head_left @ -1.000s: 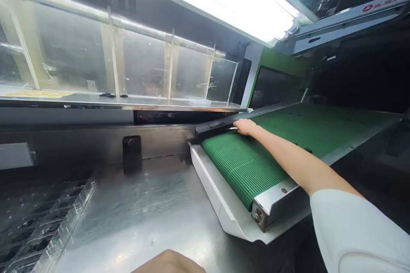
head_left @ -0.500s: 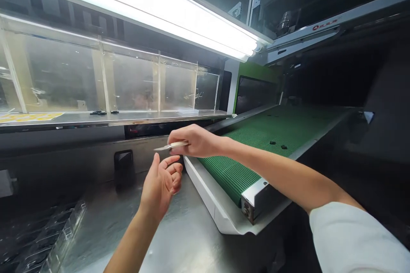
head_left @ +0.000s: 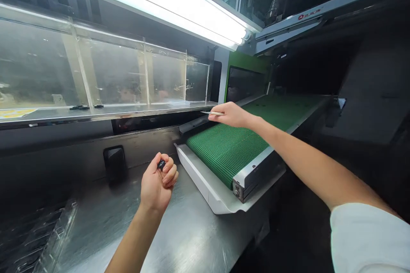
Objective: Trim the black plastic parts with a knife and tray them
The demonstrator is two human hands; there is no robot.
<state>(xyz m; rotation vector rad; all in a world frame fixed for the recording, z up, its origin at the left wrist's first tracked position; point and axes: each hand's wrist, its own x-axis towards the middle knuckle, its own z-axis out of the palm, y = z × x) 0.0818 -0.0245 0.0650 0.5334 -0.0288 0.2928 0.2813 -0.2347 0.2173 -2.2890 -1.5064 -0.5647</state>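
Note:
Low over the steel table, my left hand [head_left: 157, 192] is closed, palm up, pinching a small black part [head_left: 161, 164] between thumb and fingers. My right hand [head_left: 233, 115] hovers above the near end of the green conveyor belt [head_left: 214, 151]. It grips a slim tool [head_left: 217, 113] with a pale handle and a thin pointed end aimed left. Whether this is a knife or something else is hard to make out. The hands are apart, the right one higher and farther forward.
A white tray [head_left: 205, 192] sits under the belt's end on the steel table [head_left: 182, 226]. Clear plastic trays [head_left: 54, 234] lie at lower left. A shelf [head_left: 128, 113] with black pieces [head_left: 80, 107] runs along the back, beneath a bright tube lamp [head_left: 192, 10].
My right hand has moved right and forward, away from my left hand, with the slim tool. The left fingers have closed, and a black part now shows in them. The view has shifted slightly.

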